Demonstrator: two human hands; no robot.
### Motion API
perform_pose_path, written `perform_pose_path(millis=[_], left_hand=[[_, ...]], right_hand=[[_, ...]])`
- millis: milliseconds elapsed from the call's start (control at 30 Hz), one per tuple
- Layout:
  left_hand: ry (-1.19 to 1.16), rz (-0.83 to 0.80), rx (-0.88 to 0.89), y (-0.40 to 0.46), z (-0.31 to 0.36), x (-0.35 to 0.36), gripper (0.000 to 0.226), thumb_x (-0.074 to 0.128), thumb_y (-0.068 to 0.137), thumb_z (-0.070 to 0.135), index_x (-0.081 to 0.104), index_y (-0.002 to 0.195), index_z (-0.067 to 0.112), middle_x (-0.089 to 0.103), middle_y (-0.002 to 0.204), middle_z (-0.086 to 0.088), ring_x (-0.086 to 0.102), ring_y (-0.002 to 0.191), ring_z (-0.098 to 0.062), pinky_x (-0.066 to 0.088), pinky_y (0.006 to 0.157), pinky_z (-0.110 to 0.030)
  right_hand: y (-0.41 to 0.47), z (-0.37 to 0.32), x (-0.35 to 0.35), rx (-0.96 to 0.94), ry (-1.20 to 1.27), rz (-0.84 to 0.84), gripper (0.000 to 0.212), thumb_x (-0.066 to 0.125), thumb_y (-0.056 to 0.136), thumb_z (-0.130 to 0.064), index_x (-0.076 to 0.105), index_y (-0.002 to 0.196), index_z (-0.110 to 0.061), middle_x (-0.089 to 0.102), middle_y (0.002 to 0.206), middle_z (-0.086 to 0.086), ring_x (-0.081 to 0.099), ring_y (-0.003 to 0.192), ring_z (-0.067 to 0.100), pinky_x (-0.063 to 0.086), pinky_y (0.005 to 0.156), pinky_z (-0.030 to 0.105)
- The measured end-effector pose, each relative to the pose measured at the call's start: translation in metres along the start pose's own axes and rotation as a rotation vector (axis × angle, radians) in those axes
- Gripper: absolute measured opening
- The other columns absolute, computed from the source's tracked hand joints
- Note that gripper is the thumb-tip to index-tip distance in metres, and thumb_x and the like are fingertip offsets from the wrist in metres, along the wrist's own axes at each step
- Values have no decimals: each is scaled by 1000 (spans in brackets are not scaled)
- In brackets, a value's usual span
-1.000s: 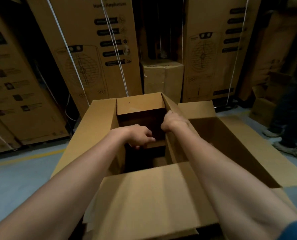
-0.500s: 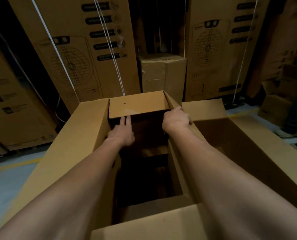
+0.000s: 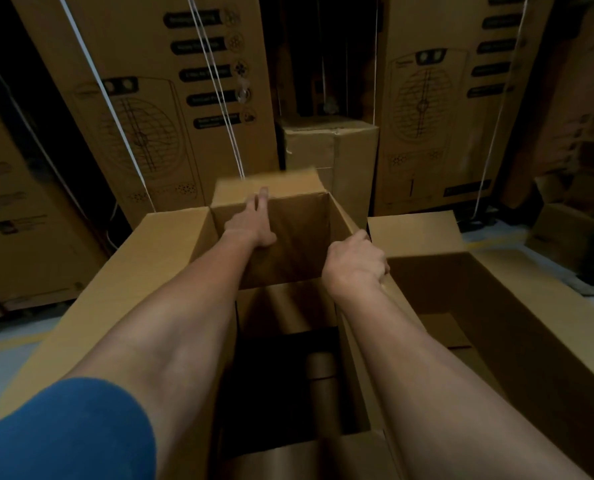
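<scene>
Head view: left hand (image 3: pixel 252 221) presses flat on far flap (image 3: pixel 288 184), right hand (image 3: pixel 355 263) grips box wall (image 3: pixel 341 221); carton print (image 3: pixel 216 98) unreadable.

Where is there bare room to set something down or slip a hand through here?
Free: inside the second box, between its walls; the floor strip between the left flap and the stacked cartons. Crowded: the open box, where the left hand pushes the far flap and the right hand grips the right wall.
</scene>
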State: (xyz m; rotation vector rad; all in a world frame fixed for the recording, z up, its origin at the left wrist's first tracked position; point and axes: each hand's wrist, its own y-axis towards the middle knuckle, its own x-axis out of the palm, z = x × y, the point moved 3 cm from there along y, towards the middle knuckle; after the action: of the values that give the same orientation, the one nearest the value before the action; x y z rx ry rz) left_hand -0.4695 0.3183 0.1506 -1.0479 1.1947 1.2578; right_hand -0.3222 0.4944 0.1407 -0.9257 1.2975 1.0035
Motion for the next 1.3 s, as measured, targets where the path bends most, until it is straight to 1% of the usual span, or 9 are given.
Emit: perform_pose_path(millis=[200, 367, 500, 600, 767, 933, 1067, 1133, 1300], left_hand=[[-21, -78, 72, 26, -6, -4, 91, 76, 91, 26, 22, 163, 32, 16, 170, -8, 45, 142, -42, 50, 109, -54], [-4, -192, 47, 11, -20, -13, 103, 72, 94, 27, 2, 169, 37, 1, 177, 1, 29, 154, -42, 39, 120, -58], [112, -159, -11, -45, -42, -21, 100, 72, 93, 29, 8, 169, 32, 1, 178, -3, 15, 159, -42, 23, 127, -63], [158, -132, -42, -105, -58, -33, 97, 73, 91, 31, 14, 168, 31, 6, 177, -5, 17, 158, -40, 24, 125, -65], [-19, -163, -225, -191, -91, -42, 89, 67, 90, 26, 17, 164, 27, 26, 168, -10, 38, 145, -42, 46, 111, -61], [-133, -268, -387, -264, -96, -48, 76, 63, 97, 23, 20, 159, 12, 47, 148, -18, 55, 125, -37, 49, 83, -41], [-182, -251, -422, -312, -89, -45, 79, 65, 94, 16, 21, 160, 15, 54, 134, -15, 61, 102, -30, 52, 61, -37], [-191, -191, -414, -328, -84, -43, 75, 64, 97, 13, 25, 160, 15, 55, 135, -15, 64, 106, -31, 54, 58, -35], [-259, -77, -385, -344, -79, -57, 66, 56, 103, 12, 28, 163, 14, 55, 144, -16, 62, 113, -30, 52, 66, -33]], right_hand=[[3, -2, 1, 42, 14, -3, 66, 76, 91, -14, 50, 151, -2, 43, 145, 24, 63, 117, 52, 60, 92, 57], [3, -2, 3, 16, 45, 2, 60, 76, 91, -14, 54, 146, -3, 47, 138, 24, 65, 111, 47, 62, 88, 55], [4, 11, -1, -86, 269, -21, 50, 69, 94, -12, 54, 142, -14, 54, 133, 20, 65, 111, 38, 60, 93, 53], [-3, 28, -14, -114, 571, -103, 75, 66, 94, -5, 33, 158, -28, 58, 131, 16, 64, 116, 36, 60, 95, 53], [-56, 64, -21, -34, 776, -260, 85, 64, 99, -7, 14, 165, -26, 51, 142, 21, 64, 114, 39, 58, 61, 39], [-113, 80, -14, 43, 740, -274, 78, 66, 98, -12, 23, 162, -18, 51, 139, 20, 66, 110, 40, 65, 82, 51], [-145, 86, -24, 5, 715, -224, 59, 63, 100, -9, 38, 154, -15, 55, 133, 17, 64, 107, 34, 61, 73, 41], [-156, 85, -30, -16, 724, -204, 46, 60, 101, -7, 48, 144, -14, 56, 128, 15, 62, 102, 30, 55, 69, 36], [-168, 86, -46, -50, 772, -228, 44, 59, 100, -5, 52, 143, -15, 58, 131, 15, 62, 114, 33, 60, 92, 46]])
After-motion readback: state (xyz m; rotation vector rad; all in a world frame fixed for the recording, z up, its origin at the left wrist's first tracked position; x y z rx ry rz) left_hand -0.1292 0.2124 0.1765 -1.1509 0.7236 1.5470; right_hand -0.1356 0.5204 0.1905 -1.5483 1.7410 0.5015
